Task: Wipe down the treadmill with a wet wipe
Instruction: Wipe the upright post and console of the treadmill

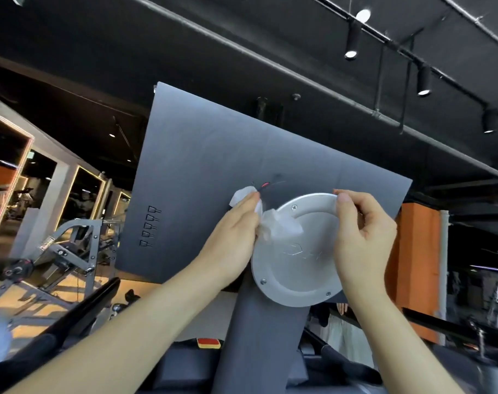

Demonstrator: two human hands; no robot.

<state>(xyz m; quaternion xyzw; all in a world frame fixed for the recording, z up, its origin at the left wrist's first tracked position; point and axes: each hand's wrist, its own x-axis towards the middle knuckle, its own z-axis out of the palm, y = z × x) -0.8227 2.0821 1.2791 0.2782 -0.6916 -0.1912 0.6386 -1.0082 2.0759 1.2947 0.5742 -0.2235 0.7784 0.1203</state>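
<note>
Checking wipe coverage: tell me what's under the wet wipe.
The wet wipe covers the silver round plate's upper-left rim and the grey panel. The left hand grips it; surfaces beneath are hidden.

Wipe [273, 223] partly hidden by left hand [233, 237]; disc embossing illegible.

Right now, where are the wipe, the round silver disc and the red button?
wipe [282, 227]: head view, crumpled white middle.
disc [296, 268]: head view, bare silver face.
red button [209, 342]: head view, red top.
</note>
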